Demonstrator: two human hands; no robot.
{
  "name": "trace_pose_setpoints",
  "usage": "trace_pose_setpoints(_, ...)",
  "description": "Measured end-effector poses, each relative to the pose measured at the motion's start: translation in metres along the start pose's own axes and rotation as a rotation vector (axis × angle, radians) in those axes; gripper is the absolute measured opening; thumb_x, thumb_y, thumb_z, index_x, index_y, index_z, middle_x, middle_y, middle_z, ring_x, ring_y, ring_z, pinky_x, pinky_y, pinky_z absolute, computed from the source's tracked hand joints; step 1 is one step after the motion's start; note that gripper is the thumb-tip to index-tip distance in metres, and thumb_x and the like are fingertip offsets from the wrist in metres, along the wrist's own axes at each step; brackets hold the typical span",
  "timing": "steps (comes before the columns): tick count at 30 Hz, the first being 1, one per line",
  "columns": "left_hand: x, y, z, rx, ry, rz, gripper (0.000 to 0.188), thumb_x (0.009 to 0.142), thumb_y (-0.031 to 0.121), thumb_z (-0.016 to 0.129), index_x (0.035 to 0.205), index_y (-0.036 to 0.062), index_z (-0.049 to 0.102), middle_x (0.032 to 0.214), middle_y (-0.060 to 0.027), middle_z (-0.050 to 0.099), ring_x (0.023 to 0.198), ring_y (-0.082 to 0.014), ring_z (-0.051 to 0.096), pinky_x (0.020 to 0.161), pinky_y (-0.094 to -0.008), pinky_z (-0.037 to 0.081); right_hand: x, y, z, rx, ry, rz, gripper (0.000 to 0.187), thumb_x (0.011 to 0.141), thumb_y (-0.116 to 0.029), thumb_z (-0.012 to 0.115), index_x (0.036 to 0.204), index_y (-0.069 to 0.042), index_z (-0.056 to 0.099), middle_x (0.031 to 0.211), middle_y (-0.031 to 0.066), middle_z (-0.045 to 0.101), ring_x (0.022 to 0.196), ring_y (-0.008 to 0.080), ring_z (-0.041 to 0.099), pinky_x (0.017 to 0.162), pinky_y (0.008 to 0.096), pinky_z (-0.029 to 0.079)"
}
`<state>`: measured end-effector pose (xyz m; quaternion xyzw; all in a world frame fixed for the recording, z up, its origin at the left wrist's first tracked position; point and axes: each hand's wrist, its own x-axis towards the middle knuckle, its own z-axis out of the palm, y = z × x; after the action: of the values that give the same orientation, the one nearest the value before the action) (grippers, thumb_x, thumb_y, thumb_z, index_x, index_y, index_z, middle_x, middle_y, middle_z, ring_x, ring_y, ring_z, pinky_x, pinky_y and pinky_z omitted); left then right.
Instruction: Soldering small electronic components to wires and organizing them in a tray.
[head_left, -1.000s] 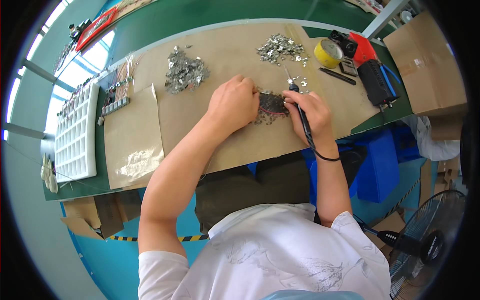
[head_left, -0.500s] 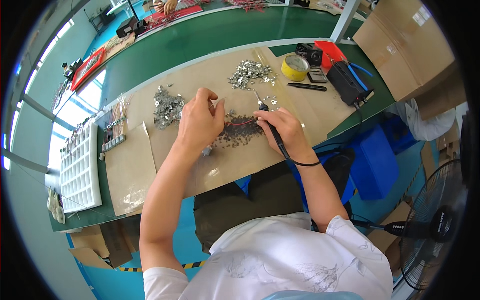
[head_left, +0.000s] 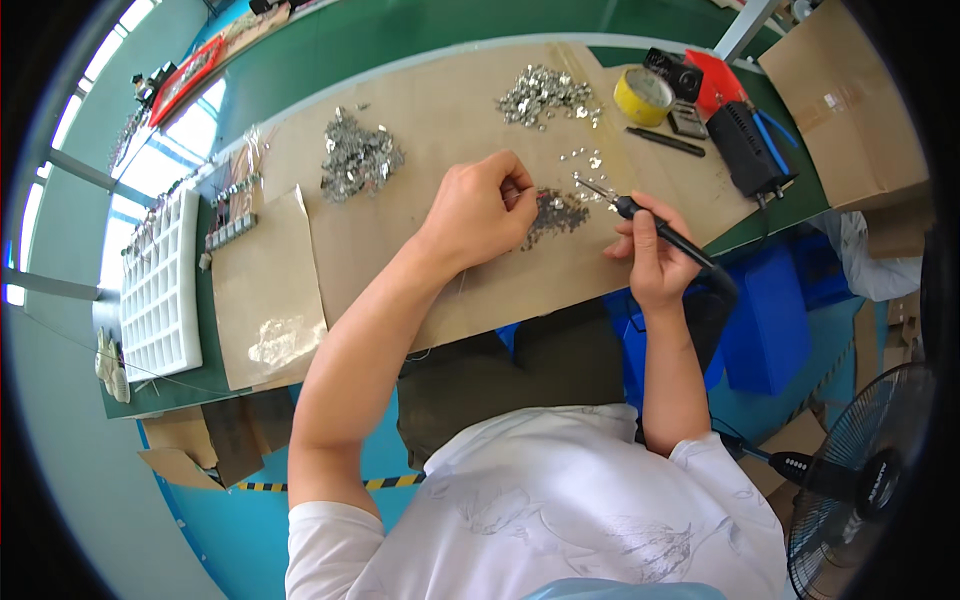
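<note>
My right hand [head_left: 652, 255] grips a black soldering iron [head_left: 660, 232] like a pen, its thin tip pointing up-left over a few loose silver parts [head_left: 583, 170]. My left hand [head_left: 478, 212] rests on the brown paper [head_left: 420, 120] with fingers curled, pinching at the edge of a dark patch of small metal pieces [head_left: 553, 212]; what it pinches is too small to see. Two heaps of shiny metal parts lie farther back, one heap [head_left: 358, 160] at the left and another heap [head_left: 542, 95] at the right.
A yellow tape roll [head_left: 645, 95], a black pen [head_left: 665, 142], a black soldering station [head_left: 745, 150] and a cardboard box [head_left: 850, 100] stand at the right. A white compartment tray [head_left: 158, 285] lies at the left. A black fan [head_left: 865, 480] stands on the floor at lower right.
The view has shifted, so the bench sits lower and larger in frame. My right hand has drawn slightly right, away from the dark patch; my left hand stays at the patch.
</note>
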<state>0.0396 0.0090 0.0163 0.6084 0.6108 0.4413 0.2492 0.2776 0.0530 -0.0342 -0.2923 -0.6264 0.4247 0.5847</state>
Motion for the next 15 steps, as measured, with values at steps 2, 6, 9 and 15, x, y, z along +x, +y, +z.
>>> trace_pose_setpoints(2, -0.002, -0.003, 0.003, 0.116, -0.017, 0.081, 0.013, 0.085, 0.011, 0.073, 0.088, -0.0007, 0.068, 0.069, -0.0103, 0.068, 0.062, -0.0199, 0.066, 0.063, -0.0339, 0.053, -0.002, -0.003, -0.002, -0.026, 0.007, -0.004, 0.016, 0.101, -0.005, 0.066, 0.113, 0.003, 0.070, 0.079, 0.0068, 0.071, 0.058, 0.0074, 0.064, 0.055, 0.0219, 0.056)
trace_pose_setpoints(6, -0.004, -0.010, 0.007, 0.207, -0.056, 0.075, 0.015, 0.083, 0.014, 0.073, 0.088, 0.0007, 0.068, 0.070, -0.0121, 0.069, 0.065, -0.0274, 0.069, 0.065, -0.0385, 0.055, -0.001, -0.003, -0.003, -0.104, -0.062, -0.068, 0.013, 0.099, -0.002, 0.066, 0.109, 0.005, 0.071, 0.078, 0.0067, 0.071, 0.058, 0.0085, 0.066, 0.055, 0.0217, 0.056)
trace_pose_setpoints(9, -0.005, -0.012, 0.011, 0.263, -0.039, 0.109, 0.015, 0.083, 0.015, 0.072, 0.088, 0.0016, 0.069, 0.071, -0.0121, 0.070, 0.066, -0.0308, 0.069, 0.066, -0.0406, 0.056, -0.001, -0.005, -0.001, -0.173, -0.097, -0.103, 0.011, 0.097, 0.001, 0.066, 0.105, 0.006, 0.071, 0.078, 0.0073, 0.072, 0.059, 0.0098, 0.068, 0.054, 0.0214, 0.056)
trace_pose_setpoints(15, -0.004, -0.013, 0.012, 0.298, -0.010, 0.096, 0.014, 0.082, 0.014, 0.071, 0.087, 0.0018, 0.069, 0.071, -0.0121, 0.070, 0.068, -0.0315, 0.070, 0.067, -0.0414, 0.056, 0.000, -0.007, 0.000, -0.227, -0.122, -0.098, 0.010, 0.095, 0.002, 0.068, 0.103, 0.006, 0.072, 0.079, 0.0077, 0.072, 0.060, 0.0102, 0.069, 0.055, 0.0214, 0.055)
